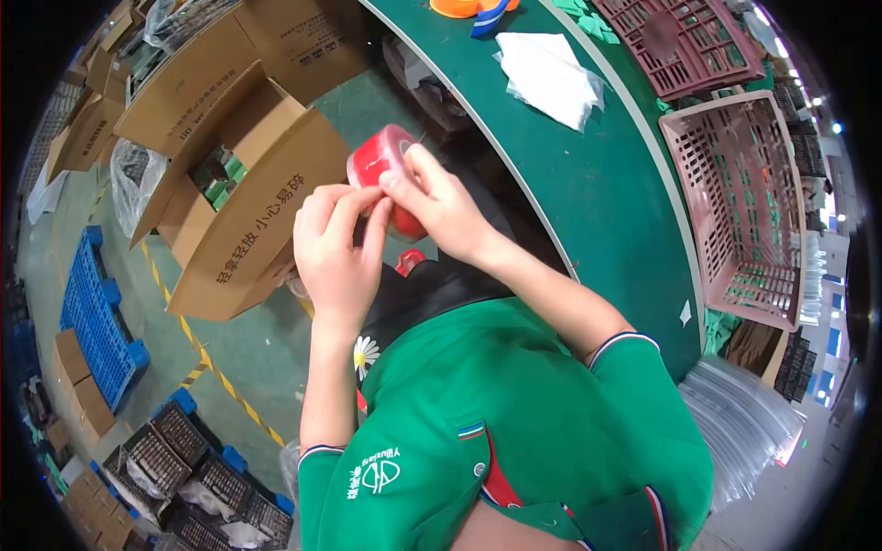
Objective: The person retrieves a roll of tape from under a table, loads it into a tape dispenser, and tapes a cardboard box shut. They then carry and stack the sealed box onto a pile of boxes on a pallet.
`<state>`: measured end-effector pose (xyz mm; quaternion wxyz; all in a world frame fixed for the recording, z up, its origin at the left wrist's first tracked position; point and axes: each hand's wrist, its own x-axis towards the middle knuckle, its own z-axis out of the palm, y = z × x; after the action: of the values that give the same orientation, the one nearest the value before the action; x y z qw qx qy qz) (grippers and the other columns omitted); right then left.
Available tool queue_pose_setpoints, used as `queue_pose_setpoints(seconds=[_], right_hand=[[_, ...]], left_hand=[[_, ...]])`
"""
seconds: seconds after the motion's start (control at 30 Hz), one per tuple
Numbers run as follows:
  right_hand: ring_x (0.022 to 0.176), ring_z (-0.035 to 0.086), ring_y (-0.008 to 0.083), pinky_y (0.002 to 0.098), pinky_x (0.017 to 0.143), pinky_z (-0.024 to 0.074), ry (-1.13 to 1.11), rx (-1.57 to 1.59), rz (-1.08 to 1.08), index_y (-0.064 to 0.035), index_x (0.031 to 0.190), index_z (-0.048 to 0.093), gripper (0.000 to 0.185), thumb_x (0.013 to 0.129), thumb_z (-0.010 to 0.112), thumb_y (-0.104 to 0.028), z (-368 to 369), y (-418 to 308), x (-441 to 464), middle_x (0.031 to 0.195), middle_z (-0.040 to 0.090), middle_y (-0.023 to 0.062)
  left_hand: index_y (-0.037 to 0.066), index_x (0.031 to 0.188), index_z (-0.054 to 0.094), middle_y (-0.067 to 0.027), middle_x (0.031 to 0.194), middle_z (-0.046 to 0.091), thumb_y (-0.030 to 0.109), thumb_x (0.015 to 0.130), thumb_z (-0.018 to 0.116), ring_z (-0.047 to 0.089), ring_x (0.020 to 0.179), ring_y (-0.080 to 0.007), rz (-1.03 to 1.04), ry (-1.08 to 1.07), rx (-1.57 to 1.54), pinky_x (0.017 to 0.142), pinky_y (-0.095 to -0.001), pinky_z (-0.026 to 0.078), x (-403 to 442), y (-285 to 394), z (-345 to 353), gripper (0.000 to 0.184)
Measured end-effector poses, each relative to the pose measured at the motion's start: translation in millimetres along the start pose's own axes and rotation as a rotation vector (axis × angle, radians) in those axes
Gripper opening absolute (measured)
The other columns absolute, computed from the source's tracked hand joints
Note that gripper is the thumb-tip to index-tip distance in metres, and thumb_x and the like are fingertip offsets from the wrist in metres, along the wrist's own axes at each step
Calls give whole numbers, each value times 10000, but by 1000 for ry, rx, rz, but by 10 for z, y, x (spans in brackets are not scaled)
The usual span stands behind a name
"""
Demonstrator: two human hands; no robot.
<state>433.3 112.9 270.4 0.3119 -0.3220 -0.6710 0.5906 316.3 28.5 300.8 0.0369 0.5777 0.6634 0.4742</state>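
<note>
A roll of red tape [371, 160] is held up in front of my body. My right hand [443, 207] is closed around its right side, thumb pressed on the near edge. At the roll's lower left, my left hand [335, 248] is closed in a pinch, fingertips against the tape near the right thumb. Whether a loose tape end is between those fingertips is too small to tell. Below the hands, a small red item [410, 262] shows against dark clothing.
An open cardboard box [253, 220] with green items inside stands left. To the right runs a green worktable [588, 193] with white plastic-wrapped sheets [549, 79]. Beyond are a pink crate [684, 174] and a maroon crate [675, 87]. Blue pallets [87, 317] lie on the floor.
</note>
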Motion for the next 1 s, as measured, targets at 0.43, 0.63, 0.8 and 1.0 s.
queue_pose_setpoints(seconds=[0.43,0.63,0.8,1.0], right_hand=[[529,610,206,272,466,490,-127,511,458,-44,957,415,325,906,478,-358,-95,21,397,725,592,144],[718,535,84,243,616,435,-46,-137,53,-65,871,467,313,814,656,-308,-314,-100,1582,781,551,40],[842,600,288,382,747,467,150,-831,-212,-28,942,527,446,753,611,-423,-724,-207,3127,910,612,169],[963,584,358,437,870,438,52,-1366,-41,-55,1169,464,518,775,543,-382,-1241,289,4095,1006,614,207]], left_hand=[[-22,1101,505,-85,919,564,4,866,539,549,899,-171,-594,336,-1140,842,-275,427,-252,-565,-373,239],[8,998,514,-30,778,462,17,855,562,452,727,-133,-752,264,-1035,671,-242,373,-425,-806,-428,151],[-2,977,510,-37,850,454,-24,829,575,465,676,-119,-848,296,-900,640,-228,407,-355,-1008,-436,164],[6,955,533,-34,850,526,-34,799,610,547,764,-115,-948,282,-867,700,-232,444,247,-1355,-506,179]])
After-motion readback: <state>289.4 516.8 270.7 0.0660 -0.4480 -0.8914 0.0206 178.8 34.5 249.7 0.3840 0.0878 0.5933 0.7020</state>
